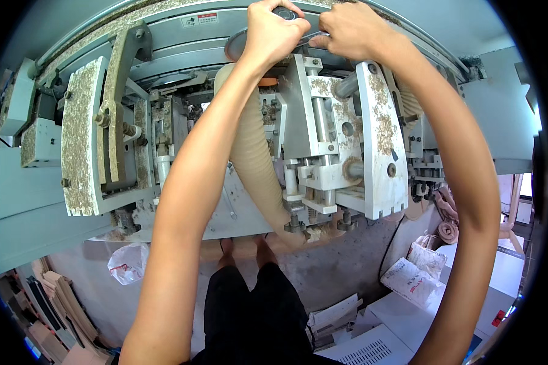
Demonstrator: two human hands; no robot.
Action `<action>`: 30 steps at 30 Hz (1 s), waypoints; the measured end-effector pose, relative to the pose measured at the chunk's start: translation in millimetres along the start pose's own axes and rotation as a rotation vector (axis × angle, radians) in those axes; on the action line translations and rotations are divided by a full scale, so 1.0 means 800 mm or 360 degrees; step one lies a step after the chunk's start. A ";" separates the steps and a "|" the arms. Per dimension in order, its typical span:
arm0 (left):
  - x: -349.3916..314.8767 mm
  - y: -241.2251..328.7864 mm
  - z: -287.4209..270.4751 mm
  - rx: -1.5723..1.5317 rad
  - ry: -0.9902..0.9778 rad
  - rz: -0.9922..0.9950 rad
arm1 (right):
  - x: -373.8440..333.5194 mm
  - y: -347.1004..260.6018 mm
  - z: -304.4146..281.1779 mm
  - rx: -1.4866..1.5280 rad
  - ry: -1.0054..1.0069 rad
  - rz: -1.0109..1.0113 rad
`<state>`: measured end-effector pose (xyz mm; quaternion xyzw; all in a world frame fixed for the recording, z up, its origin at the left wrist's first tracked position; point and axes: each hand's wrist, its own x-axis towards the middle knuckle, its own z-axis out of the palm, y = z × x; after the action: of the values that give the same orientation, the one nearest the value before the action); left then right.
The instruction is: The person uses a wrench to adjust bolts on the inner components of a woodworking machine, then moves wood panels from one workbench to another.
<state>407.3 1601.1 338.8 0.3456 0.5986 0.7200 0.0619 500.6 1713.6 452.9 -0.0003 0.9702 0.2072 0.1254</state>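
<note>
Both my arms reach up to the far side of a dusty grey machine. My left hand (270,33) is closed around a dark round part (284,13), which shows between thumb and fingers. Just right of it, my right hand (354,30) is curled with its thumb toward the left hand. A slim silver metal tool (310,38), perhaps a wrench, runs from its grip toward the left hand; its ends are hidden. Below the hands stands a white machine unit (383,134) with rods and bolts. A ribbed beige hose (252,158) hangs beside my left forearm.
A second dusty unit (82,140) stands at the left, with a bracket (112,103) beside it. On the floor lie a clear plastic bag (128,264) and white sacks (414,283). Boards (67,298) lean at lower left. A vented white panel (371,348) is at lower right.
</note>
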 end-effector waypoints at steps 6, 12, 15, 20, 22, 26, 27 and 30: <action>-0.001 -0.002 0.004 0.0082 0.0164 0.0197 | -0.014 -0.043 -0.013 -0.0095 -0.0033 0.0282; -0.006 0.008 0.013 0.0295 0.0462 0.0378 | -0.027 -0.061 -0.005 -0.0198 0.0031 0.0315; -0.007 0.012 0.022 0.0299 0.0621 0.0256 | -0.026 -0.064 0.004 -0.0243 0.0095 0.0326; -0.008 0.013 0.027 0.0214 0.0750 0.0382 | -0.024 -0.076 0.023 -0.0245 0.0345 0.0449; -0.012 0.015 0.027 0.0169 0.0727 0.0344 | -0.028 -0.083 0.028 -0.0211 0.0344 0.0509; -0.017 0.024 0.020 0.0131 0.0684 0.0327 | -0.034 -0.090 0.023 -0.0340 0.0302 0.0501; -0.014 0.026 0.017 0.0127 0.0650 0.0352 | -0.030 -0.089 0.019 -0.0331 0.0288 0.0509; -0.014 0.032 0.006 0.0142 0.0494 0.0245 | -0.019 -0.077 -0.001 -0.0251 0.0180 0.0404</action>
<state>426.4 1592.4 357.6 0.2774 0.6040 0.7402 -0.1020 518.7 1656.1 432.4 0.1008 0.9487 0.2966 0.0429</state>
